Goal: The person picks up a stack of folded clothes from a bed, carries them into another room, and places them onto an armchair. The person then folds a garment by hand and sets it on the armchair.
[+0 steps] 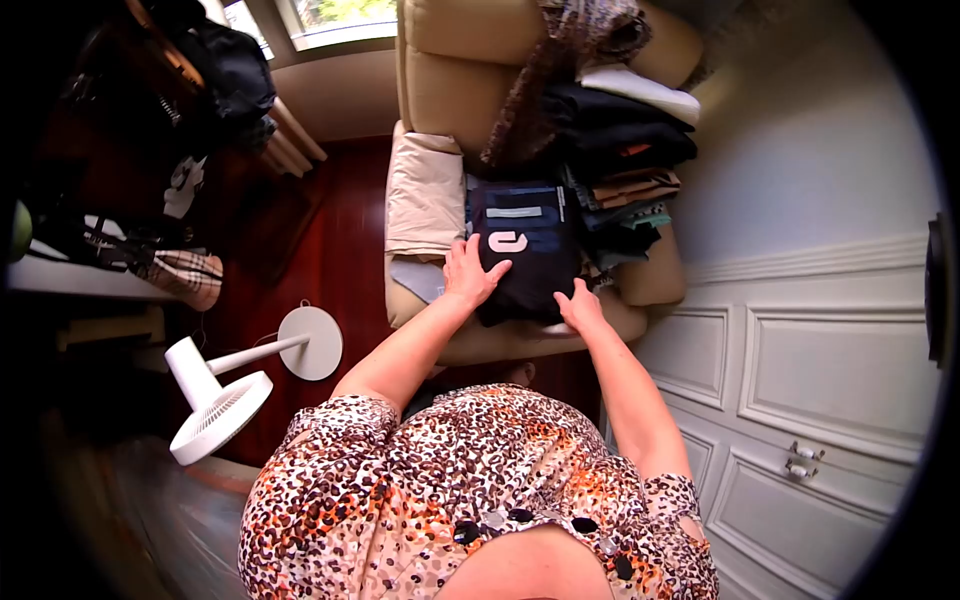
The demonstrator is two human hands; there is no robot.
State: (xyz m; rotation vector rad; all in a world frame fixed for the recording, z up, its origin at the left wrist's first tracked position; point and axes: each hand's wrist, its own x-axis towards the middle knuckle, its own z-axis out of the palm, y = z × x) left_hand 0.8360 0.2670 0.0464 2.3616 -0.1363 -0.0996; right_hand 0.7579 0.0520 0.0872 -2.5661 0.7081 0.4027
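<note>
A folded black garment with a pale printed design [530,268] lies on the seat of a beige sofa [470,346]. My left hand [472,272] rests at its left edge, fingers spread and thumb over the cloth. At the lower right edge of the same garment is my right hand [580,304], its thumb and fingers apart, touching the side. Left of the garment lies a folded cream cloth [425,195]. Stacked dark, brown and green clothes [625,215] are to the right.
A white fan [222,405] stands on the red floor at the left. Above the dark clothes lies a white item [645,92], near a brown patterned scarf [520,105]. White panelled doors [815,370] are on the right. A black bag [230,70] is at upper left.
</note>
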